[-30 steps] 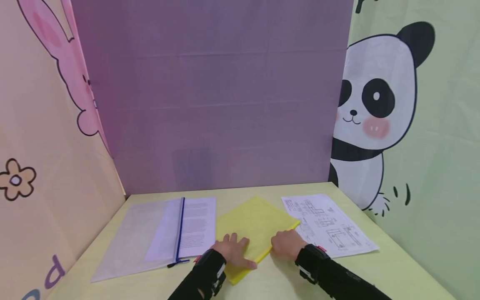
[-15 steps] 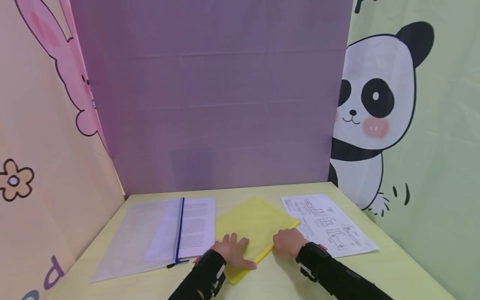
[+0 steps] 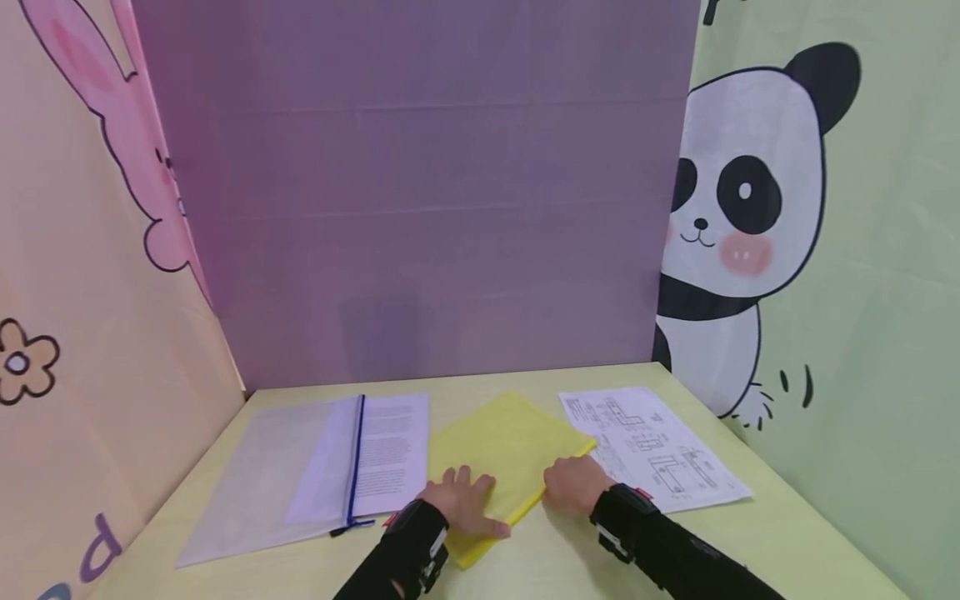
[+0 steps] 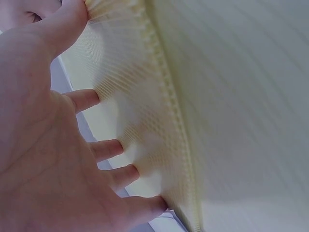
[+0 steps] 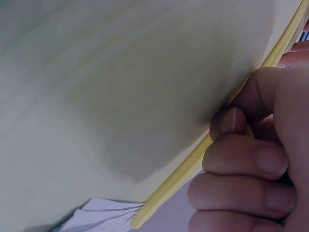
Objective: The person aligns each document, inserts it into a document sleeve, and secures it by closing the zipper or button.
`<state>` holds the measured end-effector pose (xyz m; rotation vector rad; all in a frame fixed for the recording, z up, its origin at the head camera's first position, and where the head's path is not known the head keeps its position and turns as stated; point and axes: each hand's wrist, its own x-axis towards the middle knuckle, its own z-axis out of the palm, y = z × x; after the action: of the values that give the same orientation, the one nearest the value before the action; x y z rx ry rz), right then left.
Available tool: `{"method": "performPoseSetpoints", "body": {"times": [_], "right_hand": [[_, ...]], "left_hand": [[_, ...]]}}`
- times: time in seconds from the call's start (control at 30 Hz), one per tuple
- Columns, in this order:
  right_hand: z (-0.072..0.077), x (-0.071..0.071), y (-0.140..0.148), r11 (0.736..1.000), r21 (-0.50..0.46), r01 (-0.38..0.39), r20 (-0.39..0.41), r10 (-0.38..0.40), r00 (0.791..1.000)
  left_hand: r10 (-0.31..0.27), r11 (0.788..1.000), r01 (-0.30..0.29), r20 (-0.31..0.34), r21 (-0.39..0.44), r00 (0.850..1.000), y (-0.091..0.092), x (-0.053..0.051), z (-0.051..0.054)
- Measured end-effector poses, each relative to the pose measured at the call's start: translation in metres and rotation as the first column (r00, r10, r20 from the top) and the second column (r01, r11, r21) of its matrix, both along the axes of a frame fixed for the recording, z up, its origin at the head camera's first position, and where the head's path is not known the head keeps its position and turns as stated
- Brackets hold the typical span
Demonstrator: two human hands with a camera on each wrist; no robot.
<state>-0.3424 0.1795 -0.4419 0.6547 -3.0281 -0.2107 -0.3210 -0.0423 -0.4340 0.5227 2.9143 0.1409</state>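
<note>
A flat yellow mesh zip pouch [image 3: 506,437] lies turned at an angle in the middle of the table. On its near left part my left hand [image 3: 459,504] presses, fingers spread and straight; in the left wrist view the fingertips [image 4: 115,148] touch the mesh beside the zipper. My right hand [image 3: 576,486] is at the pouch's near right edge. Thumb and index finger pinch the yellow zipper edge [image 5: 186,169] in the right wrist view, with the other fingers curled. Whether a zipper pull sits between them is hidden.
On the left lies a clear pouch [image 3: 247,475] with a blue zipper, next to a sheet of printed text [image 3: 390,450]. A sheet of technical drawings [image 3: 660,454] lies on the right, near the right hand. A purple panel [image 3: 420,208] stands behind the table.
My right hand has shifted very slightly along the yellow pouch's edge, towards its far right corner. The left hand stays in place, and the head view has turned slightly.
</note>
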Motion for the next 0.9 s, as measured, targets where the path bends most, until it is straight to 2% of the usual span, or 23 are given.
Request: {"method": "performPoseSetpoints", "body": {"times": [0.5, 0.9], "right_hand": [[0.0018, -0.0006, 0.0016, 1.000, -0.020, 0.022, 0.021, -0.022, 1.000], [0.0013, -0.0012, 0.0044, 1.000, -0.007, 0.028, -0.012, -0.028, 1.000]], "left_hand": [[-0.006, 1.000, 0.006, -0.006, 0.017, 1.000, -0.0020, 0.0046, 0.0047], [-0.007, 1.000, 0.007, -0.002, 0.019, 1.000, -0.0018, 0.0057, 0.0061]]}}
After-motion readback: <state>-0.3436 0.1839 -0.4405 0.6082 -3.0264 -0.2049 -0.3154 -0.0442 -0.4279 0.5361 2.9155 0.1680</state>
